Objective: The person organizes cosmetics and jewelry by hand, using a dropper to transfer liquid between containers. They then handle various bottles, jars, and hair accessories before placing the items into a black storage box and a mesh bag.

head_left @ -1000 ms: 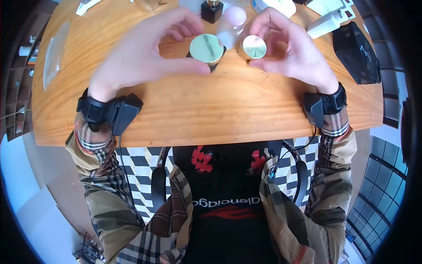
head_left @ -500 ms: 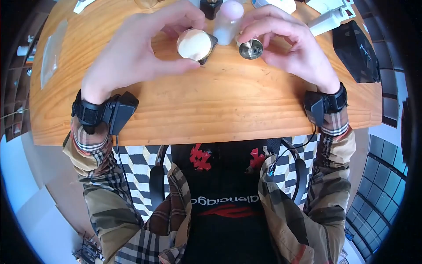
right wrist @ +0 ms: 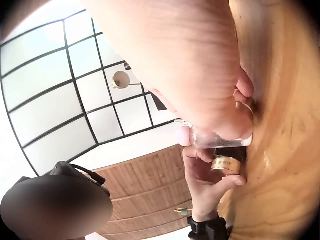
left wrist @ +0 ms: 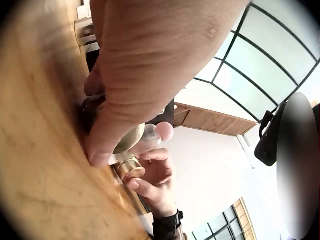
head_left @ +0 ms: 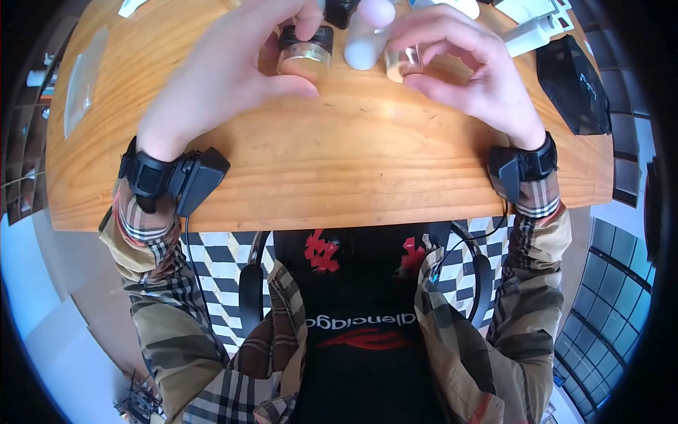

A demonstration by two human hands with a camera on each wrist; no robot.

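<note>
My left hand holds a squat jar with a black base and a gold lid. The jar is tipped so that its lid faces me, index finger on the black part, thumb by the lid. In the right wrist view the gold lid shows between thumb and fingers. My right hand grips a small gold round container between thumb and fingers; it also shows in the left wrist view as a shiny gold cylinder. Between the hands stands a clear bottle with a round pink cap.
A dark bottle stands behind the jar. On the right lie a white bottle and a black pouch. A clear plastic bag lies at the left of the wooden table.
The jar has tilted from lid up to lid toward me and shifted slightly left and away. The small gold container has turned in the right hand; both hands have moved a little.
</note>
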